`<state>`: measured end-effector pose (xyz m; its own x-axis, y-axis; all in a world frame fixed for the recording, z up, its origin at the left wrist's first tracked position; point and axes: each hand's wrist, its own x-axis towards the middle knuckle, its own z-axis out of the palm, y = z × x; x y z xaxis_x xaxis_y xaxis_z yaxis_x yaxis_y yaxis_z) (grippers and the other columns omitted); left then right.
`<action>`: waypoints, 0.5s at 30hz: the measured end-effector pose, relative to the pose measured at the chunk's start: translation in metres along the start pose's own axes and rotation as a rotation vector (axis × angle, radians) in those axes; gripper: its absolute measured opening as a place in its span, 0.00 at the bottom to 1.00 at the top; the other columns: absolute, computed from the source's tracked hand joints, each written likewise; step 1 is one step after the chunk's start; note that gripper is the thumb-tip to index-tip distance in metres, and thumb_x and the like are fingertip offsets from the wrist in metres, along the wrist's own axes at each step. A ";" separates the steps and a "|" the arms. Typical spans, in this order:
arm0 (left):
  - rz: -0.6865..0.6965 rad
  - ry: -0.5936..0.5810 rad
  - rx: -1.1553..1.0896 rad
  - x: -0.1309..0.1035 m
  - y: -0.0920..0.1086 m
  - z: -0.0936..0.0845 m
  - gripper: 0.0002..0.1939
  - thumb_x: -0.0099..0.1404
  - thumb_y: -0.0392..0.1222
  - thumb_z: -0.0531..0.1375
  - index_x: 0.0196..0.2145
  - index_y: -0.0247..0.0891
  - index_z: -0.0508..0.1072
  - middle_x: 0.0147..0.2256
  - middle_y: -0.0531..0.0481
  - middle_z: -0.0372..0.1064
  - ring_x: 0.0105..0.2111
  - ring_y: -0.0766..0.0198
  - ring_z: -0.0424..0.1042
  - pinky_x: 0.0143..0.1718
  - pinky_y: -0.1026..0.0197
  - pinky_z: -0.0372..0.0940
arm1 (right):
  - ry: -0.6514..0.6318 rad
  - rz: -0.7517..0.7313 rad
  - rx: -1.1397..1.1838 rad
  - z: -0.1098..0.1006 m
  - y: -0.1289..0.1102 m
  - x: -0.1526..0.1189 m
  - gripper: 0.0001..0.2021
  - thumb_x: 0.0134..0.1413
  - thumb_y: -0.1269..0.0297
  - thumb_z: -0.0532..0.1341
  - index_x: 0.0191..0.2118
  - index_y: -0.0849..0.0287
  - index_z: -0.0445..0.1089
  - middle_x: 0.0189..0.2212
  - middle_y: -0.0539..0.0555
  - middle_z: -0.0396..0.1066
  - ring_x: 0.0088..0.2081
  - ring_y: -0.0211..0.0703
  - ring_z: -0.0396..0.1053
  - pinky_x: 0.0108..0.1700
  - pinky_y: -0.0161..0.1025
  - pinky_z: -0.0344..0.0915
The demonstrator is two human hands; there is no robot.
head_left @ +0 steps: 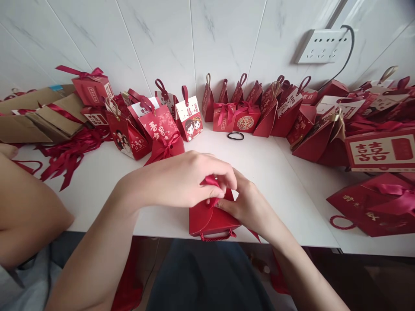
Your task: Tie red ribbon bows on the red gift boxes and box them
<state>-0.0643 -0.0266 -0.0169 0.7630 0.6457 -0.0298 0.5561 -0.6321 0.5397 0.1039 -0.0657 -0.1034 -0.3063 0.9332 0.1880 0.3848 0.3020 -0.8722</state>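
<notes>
A red box (210, 220) with a twisted cord handle lies at the table's front edge, below both hands. My left hand (204, 179) is bent over the top of the box, its thumb and fingers pinching a red ribbon (212, 180). On the right side of the box rests my right hand (244, 194), its thumb on the top near the ribbon; its other fingers are mostly hidden behind the box and my left hand. A ribbon end sticks out under my right wrist.
Red gift boxes (162, 125) line the wall, with more boxes (382, 151) at the right. Loose ribbons (74, 151) lie at the left, near a cardboard box (52, 116) and another person's arm (29, 198). A black hair tie (235, 136) lies behind my hands.
</notes>
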 end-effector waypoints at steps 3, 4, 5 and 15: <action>-0.061 -0.007 -0.095 0.011 -0.010 -0.001 0.09 0.57 0.36 0.59 0.33 0.47 0.77 0.32 0.59 0.75 0.31 0.66 0.73 0.32 0.66 0.66 | -0.024 0.009 0.018 0.000 -0.001 0.000 0.04 0.51 0.70 0.64 0.32 0.53 0.74 0.44 0.51 0.66 0.48 0.46 0.66 0.48 0.43 0.66; -0.068 -0.007 -0.131 0.015 -0.014 0.000 0.08 0.56 0.37 0.60 0.32 0.47 0.77 0.31 0.58 0.75 0.30 0.66 0.73 0.32 0.65 0.67 | -0.030 0.012 0.021 0.000 -0.001 0.000 0.05 0.51 0.71 0.64 0.31 0.52 0.75 0.44 0.51 0.66 0.49 0.47 0.66 0.48 0.43 0.66; -0.072 -0.010 -0.168 0.018 -0.018 0.001 0.07 0.55 0.37 0.61 0.32 0.46 0.77 0.30 0.58 0.75 0.30 0.65 0.73 0.33 0.64 0.67 | -0.034 0.014 0.023 0.000 -0.001 0.000 0.05 0.51 0.71 0.64 0.31 0.52 0.75 0.44 0.51 0.66 0.49 0.47 0.65 0.49 0.44 0.65; -0.164 0.188 -0.353 0.007 -0.049 0.028 0.07 0.56 0.44 0.63 0.28 0.38 0.72 0.29 0.51 0.71 0.30 0.65 0.70 0.31 0.64 0.66 | -0.017 0.064 0.098 0.002 0.002 0.000 0.05 0.52 0.69 0.64 0.29 0.52 0.75 0.46 0.51 0.66 0.48 0.45 0.67 0.50 0.44 0.64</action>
<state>-0.0767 -0.0028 -0.0669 0.5825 0.8128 -0.0036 0.4933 -0.3500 0.7963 0.1028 -0.0660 -0.1062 -0.2987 0.9464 0.1233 0.3178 0.2204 -0.9222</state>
